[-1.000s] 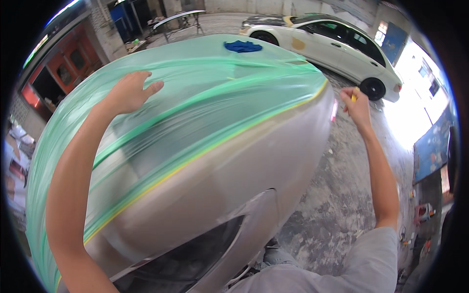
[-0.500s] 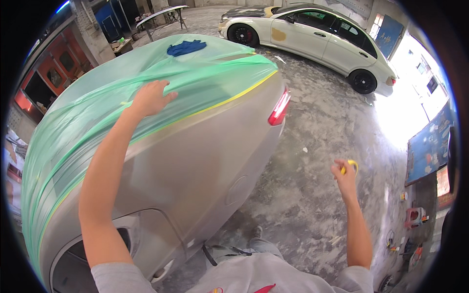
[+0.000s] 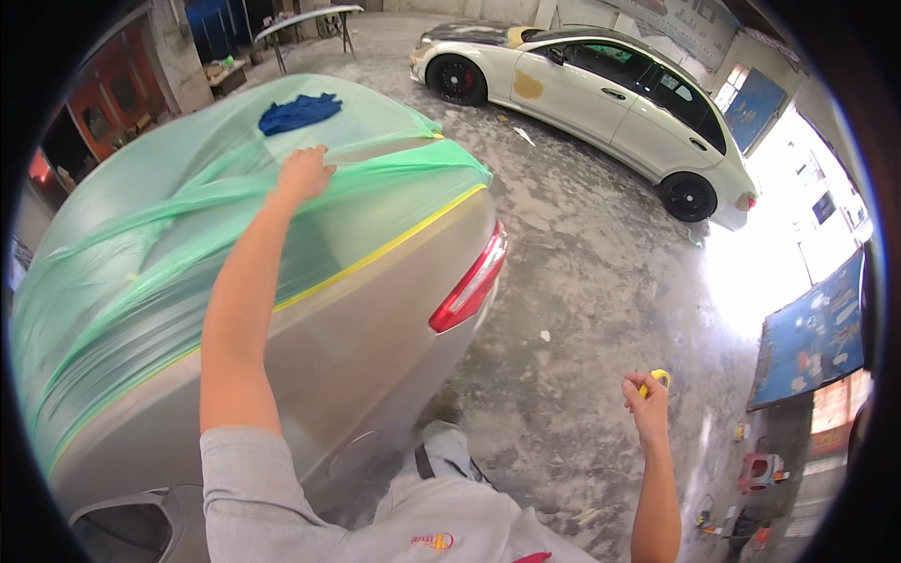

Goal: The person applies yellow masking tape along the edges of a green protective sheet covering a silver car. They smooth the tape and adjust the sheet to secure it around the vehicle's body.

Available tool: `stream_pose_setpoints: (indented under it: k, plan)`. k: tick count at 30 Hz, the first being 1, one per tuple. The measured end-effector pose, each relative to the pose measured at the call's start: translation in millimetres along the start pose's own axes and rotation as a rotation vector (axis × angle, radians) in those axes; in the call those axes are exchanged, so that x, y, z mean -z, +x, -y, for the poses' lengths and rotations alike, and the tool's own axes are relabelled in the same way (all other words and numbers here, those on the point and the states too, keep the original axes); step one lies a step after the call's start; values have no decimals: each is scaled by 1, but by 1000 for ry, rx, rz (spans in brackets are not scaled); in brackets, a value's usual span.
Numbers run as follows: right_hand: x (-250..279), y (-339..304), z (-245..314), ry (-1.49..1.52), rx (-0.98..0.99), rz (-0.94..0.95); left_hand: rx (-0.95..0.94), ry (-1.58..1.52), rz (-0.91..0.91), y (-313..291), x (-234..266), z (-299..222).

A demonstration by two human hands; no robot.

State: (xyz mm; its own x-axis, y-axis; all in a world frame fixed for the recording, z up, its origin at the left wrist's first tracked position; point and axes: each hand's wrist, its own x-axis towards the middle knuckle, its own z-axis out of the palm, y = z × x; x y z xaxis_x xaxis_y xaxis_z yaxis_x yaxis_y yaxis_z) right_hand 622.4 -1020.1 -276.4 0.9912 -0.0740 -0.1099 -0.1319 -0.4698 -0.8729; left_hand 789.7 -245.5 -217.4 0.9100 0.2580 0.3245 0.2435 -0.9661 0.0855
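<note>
Green see-through plastic sheeting point(image 3: 169, 253) covers the upper body of a grey-beige car point(image 3: 375, 291), its lower edge fixed by a strip of yellow tape point(image 3: 394, 246). My left hand point(image 3: 305, 174) reaches out over the sheeting, fingers curled onto a raised fold that runs toward the car's rear. Just beyond that hand a crumpled dark blue cloth point(image 3: 298, 114) lies on top. Away from the car, over the floor at the right, my right hand point(image 3: 646, 399) is closed around a roll of yellow tape point(image 3: 661, 379).
The car's red tail light point(image 3: 472, 279) sits at its rear corner. A white car point(image 3: 591, 103) with a tan patch stands farther back. A panel on a stand point(image 3: 308, 21) is at the far left. A stool point(image 3: 758, 471) and small items lie at the right.
I have moved along toward the car's rear, so the tail light appears nearer. My left hand has come down onto the sheeting's fold and curled; the right still holds the tape roll.
</note>
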Motion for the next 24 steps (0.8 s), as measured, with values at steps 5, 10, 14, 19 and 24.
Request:
stream_pose_setpoints:
  k: [5, 10, 14, 19, 24]
  plan:
    - [34, 116, 31, -68, -38, -8, 177, -63, 454, 85, -38, 11]
    - [36, 246, 44, -52, 0, 47, 87, -117, 99, 133, -38, 18]
    - [3, 376, 47, -47, 29, 220, 150, -133, -81, 171, -29, -4]
    - [-76, 553, 88, -105, 223, 508, 213, 60, -283, 196, -22, -47]
    - [-219, 643, 198, -236, 664, 916, 334, 171, -454, 216, -7, -80]
